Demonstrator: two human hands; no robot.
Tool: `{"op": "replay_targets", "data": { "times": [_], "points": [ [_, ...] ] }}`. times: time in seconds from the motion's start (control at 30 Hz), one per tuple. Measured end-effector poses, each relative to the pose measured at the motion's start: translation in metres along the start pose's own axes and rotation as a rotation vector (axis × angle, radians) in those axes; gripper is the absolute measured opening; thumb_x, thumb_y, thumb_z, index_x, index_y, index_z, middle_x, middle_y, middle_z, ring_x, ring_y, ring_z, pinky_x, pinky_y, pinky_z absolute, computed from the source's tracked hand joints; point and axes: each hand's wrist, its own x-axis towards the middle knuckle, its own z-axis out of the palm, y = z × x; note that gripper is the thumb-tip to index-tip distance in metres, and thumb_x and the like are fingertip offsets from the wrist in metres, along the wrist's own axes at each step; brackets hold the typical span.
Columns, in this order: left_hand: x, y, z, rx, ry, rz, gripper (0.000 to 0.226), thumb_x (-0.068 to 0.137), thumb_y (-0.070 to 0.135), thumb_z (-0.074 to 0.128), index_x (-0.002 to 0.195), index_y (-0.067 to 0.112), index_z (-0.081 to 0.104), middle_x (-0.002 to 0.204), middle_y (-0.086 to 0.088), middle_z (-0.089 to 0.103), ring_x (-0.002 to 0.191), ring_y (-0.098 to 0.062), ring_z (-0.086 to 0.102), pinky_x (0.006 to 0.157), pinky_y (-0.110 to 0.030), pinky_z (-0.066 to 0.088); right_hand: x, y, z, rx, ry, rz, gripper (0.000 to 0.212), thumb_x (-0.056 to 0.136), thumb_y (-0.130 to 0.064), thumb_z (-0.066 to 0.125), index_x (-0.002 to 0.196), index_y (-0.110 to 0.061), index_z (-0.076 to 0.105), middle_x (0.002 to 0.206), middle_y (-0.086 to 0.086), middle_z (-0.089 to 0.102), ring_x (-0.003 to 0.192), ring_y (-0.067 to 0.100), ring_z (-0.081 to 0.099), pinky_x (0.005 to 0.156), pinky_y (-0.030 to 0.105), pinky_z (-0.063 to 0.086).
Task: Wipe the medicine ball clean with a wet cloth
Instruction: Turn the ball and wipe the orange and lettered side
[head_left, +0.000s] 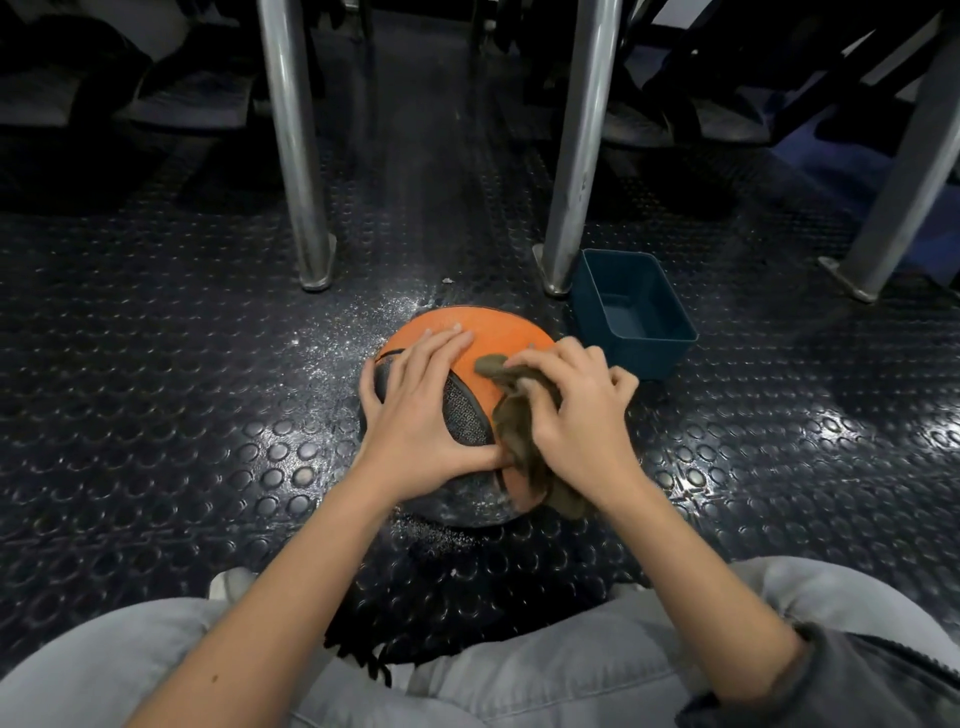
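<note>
An orange and grey medicine ball (485, 332) sits on the studded black floor just in front of my knees. My left hand (421, 410) lies spread over its left and top side, fingers straight, pressing on it. A crumpled olive-brown wet cloth (517, 436) drapes down the ball's right side. My right hand (579, 410) grips the cloth with curled fingers and holds it against the ball. The ball's right flank is hidden under that hand and the cloth.
A dark blue rectangular tub (636, 317) stands on the floor just right of and behind the ball. Metal legs (298, 150) (579, 150) rise behind the ball, another at far right (906, 176). White specks lie scattered on the floor (156, 364) around the ball.
</note>
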Motion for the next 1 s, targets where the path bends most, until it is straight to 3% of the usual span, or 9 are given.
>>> {"op": "replay_targets", "data": {
  "times": [0.2, 0.27, 0.43, 0.5, 0.6, 0.77, 0.87, 0.93, 1.0],
  "points": [
    [0.000, 0.005, 0.003, 0.041, -0.016, 0.033, 0.114, 0.046, 0.082, 0.051, 0.145, 0.032, 0.024, 0.149, 0.019, 0.019, 0.138, 0.001, 0.005, 0.114, -0.048, -0.009, 0.033, 0.025, -0.006, 0.127, -0.041, 0.395, 0.031, 0.094, -0.008, 0.046, 0.110, -0.028, 0.063, 0.102, -0.011, 0.051, 0.110, 0.013, 0.045, 0.087, 0.030, 0.014],
    [-0.001, 0.005, 0.004, 0.056, -0.009, 0.032, 0.115, 0.045, 0.082, 0.051, 0.145, 0.033, 0.024, 0.145, 0.024, 0.019, 0.136, 0.004, 0.004, 0.114, -0.047, -0.009, 0.028, 0.021, -0.007, 0.102, -0.039, 0.358, 0.029, 0.094, -0.010, 0.048, 0.108, -0.028, 0.064, 0.102, -0.011, 0.052, 0.110, 0.014, 0.046, 0.087, 0.030, 0.015],
    [0.002, -0.002, -0.001, -0.016, -0.025, 0.048, 0.105, 0.044, 0.075, 0.056, 0.139, 0.041, 0.026, 0.138, 0.032, 0.018, 0.133, 0.010, 0.005, 0.115, -0.046, -0.006, 0.006, -0.008, -0.003, -0.098, -0.048, -0.002, 0.025, 0.091, -0.013, 0.052, 0.101, -0.030, 0.066, 0.093, -0.014, 0.045, 0.095, 0.011, 0.040, 0.077, 0.028, 0.012],
    [0.002, -0.007, -0.006, -0.043, -0.066, 0.073, 0.105, 0.042, 0.076, 0.059, 0.135, 0.045, 0.023, 0.138, 0.036, 0.016, 0.135, 0.008, 0.006, 0.115, -0.043, -0.008, 0.022, -0.002, -0.005, -0.171, -0.110, 0.023, 0.028, 0.093, -0.013, 0.048, 0.110, -0.029, 0.064, 0.098, -0.010, 0.045, 0.102, 0.014, 0.039, 0.078, 0.028, 0.010],
    [0.002, -0.014, -0.011, -0.072, -0.111, 0.115, 0.103, 0.042, 0.077, 0.061, 0.133, 0.047, 0.023, 0.136, 0.041, 0.011, 0.137, 0.006, 0.005, 0.115, -0.042, -0.011, 0.045, 0.014, -0.009, -0.056, -0.173, 0.189, 0.035, 0.095, -0.010, 0.041, 0.115, -0.031, 0.061, 0.103, -0.009, 0.046, 0.110, 0.016, 0.038, 0.085, 0.029, 0.009],
    [0.009, -0.021, -0.029, -0.032, -0.213, 0.130, 0.089, 0.048, 0.079, 0.057, 0.127, 0.057, 0.024, 0.139, 0.043, 0.011, 0.139, 0.008, -0.005, 0.112, -0.040, -0.017, 0.013, 0.011, -0.008, -0.050, -0.078, 0.186, 0.030, 0.095, -0.012, 0.046, 0.113, -0.030, 0.062, 0.098, -0.012, 0.045, 0.096, 0.005, 0.033, 0.081, 0.023, 0.008],
    [0.015, -0.028, -0.052, -0.122, -0.258, 0.048, 0.067, 0.058, 0.072, 0.053, 0.121, 0.062, 0.034, 0.132, 0.042, 0.027, 0.137, 0.002, 0.019, 0.115, -0.051, -0.005, -0.017, 0.002, -0.003, -0.029, 0.003, 0.122, 0.024, 0.091, -0.013, 0.058, 0.105, -0.030, 0.068, 0.095, -0.015, 0.048, 0.094, 0.005, 0.039, 0.080, 0.022, 0.011],
    [0.025, -0.026, -0.055, -0.219, -0.237, -0.064, 0.058, 0.067, 0.064, 0.052, 0.123, 0.050, 0.046, 0.126, 0.028, 0.041, 0.129, -0.005, 0.037, 0.116, -0.051, 0.012, -0.035, -0.005, 0.003, 0.022, 0.033, 0.077, 0.021, 0.085, -0.017, 0.062, 0.100, -0.029, 0.071, 0.090, -0.017, 0.047, 0.090, 0.003, 0.040, 0.081, 0.025, 0.016],
    [0.031, -0.012, -0.039, -0.294, -0.059, -0.168, 0.054, 0.077, 0.050, 0.045, 0.126, 0.031, 0.055, 0.122, 0.009, 0.051, 0.124, -0.015, 0.046, 0.112, -0.046, 0.025, -0.051, -0.012, 0.007, 0.081, 0.055, 0.049, 0.020, 0.082, -0.022, 0.062, 0.099, -0.027, 0.072, 0.087, -0.013, 0.049, 0.087, 0.004, 0.041, 0.079, 0.026, 0.024]
  ]
}}
